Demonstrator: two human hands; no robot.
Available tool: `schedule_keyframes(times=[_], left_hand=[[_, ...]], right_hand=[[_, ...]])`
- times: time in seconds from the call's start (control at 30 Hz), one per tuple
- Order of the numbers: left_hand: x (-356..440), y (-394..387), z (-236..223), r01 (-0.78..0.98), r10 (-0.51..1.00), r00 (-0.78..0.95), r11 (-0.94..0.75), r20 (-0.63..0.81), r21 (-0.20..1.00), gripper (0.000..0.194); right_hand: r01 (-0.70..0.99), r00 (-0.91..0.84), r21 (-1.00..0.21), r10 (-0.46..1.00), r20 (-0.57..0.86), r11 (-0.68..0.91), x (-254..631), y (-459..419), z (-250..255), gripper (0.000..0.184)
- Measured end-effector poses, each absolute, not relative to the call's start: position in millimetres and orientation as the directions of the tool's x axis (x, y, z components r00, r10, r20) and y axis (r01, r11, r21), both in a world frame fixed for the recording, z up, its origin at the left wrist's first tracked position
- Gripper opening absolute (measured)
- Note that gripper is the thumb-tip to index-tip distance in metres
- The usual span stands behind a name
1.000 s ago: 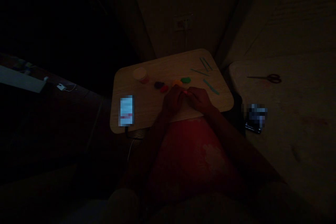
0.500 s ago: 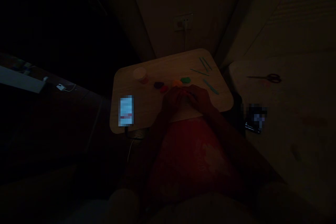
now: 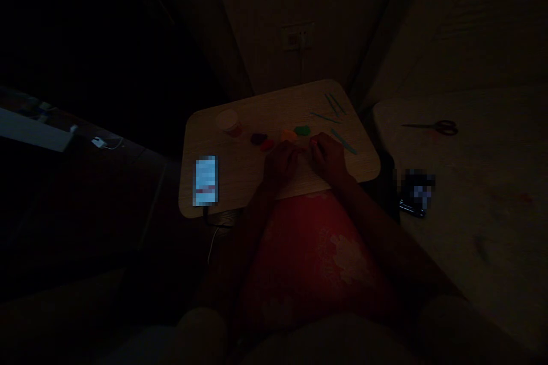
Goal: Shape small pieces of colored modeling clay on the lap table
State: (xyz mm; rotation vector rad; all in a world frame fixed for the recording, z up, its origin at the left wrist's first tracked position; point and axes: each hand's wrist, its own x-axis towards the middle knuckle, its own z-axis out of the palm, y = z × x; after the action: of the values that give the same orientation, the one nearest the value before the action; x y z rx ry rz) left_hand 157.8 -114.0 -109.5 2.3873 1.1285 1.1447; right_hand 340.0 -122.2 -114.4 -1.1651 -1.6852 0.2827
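Observation:
In dim light, my right hand (image 3: 329,158) is closed on a small piece of red modelling clay (image 3: 314,142), which shows at its fingertips. My left hand (image 3: 280,164) rests on the small table (image 3: 242,177) just beside it, fingers bent together; whatever lies in them, if anything, is too dark to tell. Beyond the hands lie an orange clay lump (image 3: 288,135) and a green one (image 3: 302,130). Left of these are a dark purple lump (image 3: 258,138) and a red lump (image 3: 267,144), the latter close to my left fingers.
Several thin green-blue sticks (image 3: 335,104) and a wider flat one (image 3: 343,141) lie at the table's right. A lidded tub (image 3: 228,121) and a lit phone (image 3: 205,181) are on the left. Scissors (image 3: 440,127) and a dark object (image 3: 415,191) lie on the surface to the right.
My hands were together around the red clay. Now the right hand has drawn slightly right with the red piece, leaving a small gap between the hands.

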Motion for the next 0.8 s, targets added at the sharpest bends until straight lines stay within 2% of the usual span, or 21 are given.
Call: schedule_keyframes(times=[0.33, 0.53, 0.67, 0.8], left_hand=[[157.0, -112.7, -110.3, 0.512, 0.736, 0.406, -0.674, 0.542, 0.532, 0.032], [156.9, -112.4, -110.3, 0.505, 0.729, 0.404, -0.682, 0.553, 0.529, 0.030], [157.7, -113.2, -109.8, 0.507, 0.738, 0.398, -0.672, 0.546, 0.540, 0.029], [158.9, -113.4, -109.9, 0.512, 0.761, 0.342, -0.643, 0.551, 0.570, 0.028]], right_hand=[[0.570, -0.099, -0.628, 0.803, 0.587, 0.529, 342.1, -124.2, -114.8, 0.040], [0.559, -0.082, -0.632, 0.795, 0.601, 0.536, 342.6, -126.3, -112.1, 0.033], [0.547, -0.060, -0.667, 0.818, 0.572, 0.507, 342.0, -126.3, -110.6, 0.035], [0.446, -0.069, -0.736, 0.839, 0.540, 0.510, 341.3, -124.9, -111.4, 0.038]])
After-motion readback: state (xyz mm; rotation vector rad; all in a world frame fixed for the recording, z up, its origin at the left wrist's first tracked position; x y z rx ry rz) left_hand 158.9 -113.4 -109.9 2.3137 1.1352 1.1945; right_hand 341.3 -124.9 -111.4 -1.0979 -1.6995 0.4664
